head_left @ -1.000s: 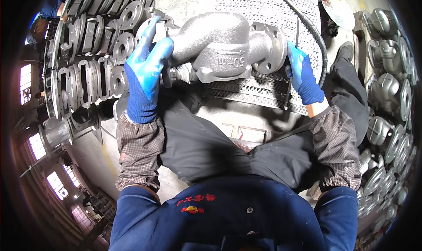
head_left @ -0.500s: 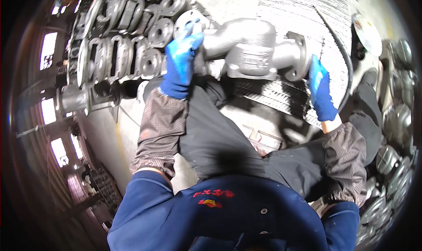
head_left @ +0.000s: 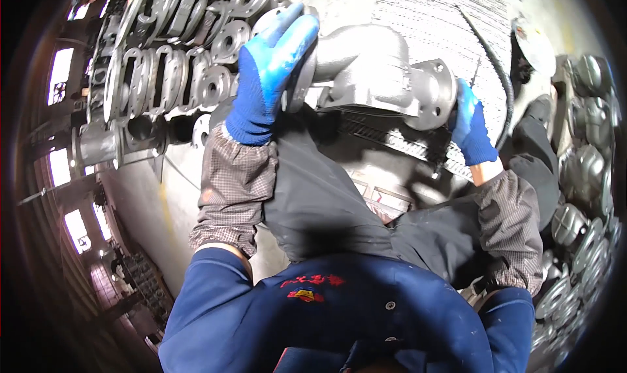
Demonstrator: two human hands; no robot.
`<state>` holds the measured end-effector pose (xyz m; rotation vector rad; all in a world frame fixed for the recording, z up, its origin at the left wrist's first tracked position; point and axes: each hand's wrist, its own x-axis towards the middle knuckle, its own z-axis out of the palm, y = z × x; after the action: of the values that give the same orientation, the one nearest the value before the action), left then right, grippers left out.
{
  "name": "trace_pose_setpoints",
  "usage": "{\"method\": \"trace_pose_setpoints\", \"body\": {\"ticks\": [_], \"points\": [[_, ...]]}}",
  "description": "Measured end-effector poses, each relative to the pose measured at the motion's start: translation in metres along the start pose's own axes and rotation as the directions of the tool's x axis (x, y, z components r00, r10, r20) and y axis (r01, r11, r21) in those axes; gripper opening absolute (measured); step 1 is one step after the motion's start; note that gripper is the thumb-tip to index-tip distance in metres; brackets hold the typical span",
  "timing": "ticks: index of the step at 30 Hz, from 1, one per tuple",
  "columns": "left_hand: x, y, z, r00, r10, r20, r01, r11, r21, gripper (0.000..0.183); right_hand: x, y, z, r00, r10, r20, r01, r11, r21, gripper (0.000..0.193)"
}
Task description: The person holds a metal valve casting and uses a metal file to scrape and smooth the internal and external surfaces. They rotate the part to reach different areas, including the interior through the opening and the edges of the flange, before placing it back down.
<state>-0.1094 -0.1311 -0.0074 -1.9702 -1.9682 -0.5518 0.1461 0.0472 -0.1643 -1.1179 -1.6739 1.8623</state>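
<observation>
A grey cast-metal valve body (head_left: 372,66) with round end flanges lies on the ribbed surface before me. My left hand (head_left: 271,69), in a blue coated glove, is open, its fingers stretched out along the left flange (head_left: 302,79). At the other end, my right hand (head_left: 471,121), gloved the same way, rests its straightened fingers beside the right flange (head_left: 436,93). That flange partly hides the right fingers. Bolt holes show in its face.
Many grey flanged castings (head_left: 153,79) stand in rows on the left. More castings (head_left: 591,170) are piled along the right. A dark hose (head_left: 499,72) curves past the right side of the ribbed surface (head_left: 431,14). My legs (head_left: 320,190) spread beneath the work.
The valve body has turned about its length, and its lettered flat face has rolled out of sight. My left fingers have spread from upright to lean along the flange.
</observation>
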Motion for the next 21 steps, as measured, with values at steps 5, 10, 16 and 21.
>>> {"method": "trace_pose_setpoints", "body": {"ticks": [5, 10, 16, 21], "points": [[0.017, 0.001, 0.011, 0.989, 0.143, -0.040, -0.143, 0.990, 0.016, 0.037, -0.009, -0.011, -0.013, 0.990, 0.126, -0.055, -0.124, 0.991, 0.045, 0.044], [0.017, 0.000, 0.014, 0.999, 0.030, -0.026, -0.032, 0.993, -0.117, 0.033, -0.024, -0.024, -0.006, 0.990, 0.131, -0.048, -0.127, 0.990, 0.067, 0.043], [0.008, -0.005, 0.022, 0.873, -0.472, 0.125, 0.454, 0.689, -0.564, 0.059, -0.035, -0.030, 0.002, 0.971, 0.240, 0.010, -0.237, 0.955, 0.176, 0.039], [0.005, -0.006, 0.027, 0.795, -0.560, 0.234, 0.555, 0.514, -0.654, 0.056, -0.038, -0.006, -0.008, 0.957, -0.252, 0.142, 0.283, 0.921, -0.268, 0.042]]}}
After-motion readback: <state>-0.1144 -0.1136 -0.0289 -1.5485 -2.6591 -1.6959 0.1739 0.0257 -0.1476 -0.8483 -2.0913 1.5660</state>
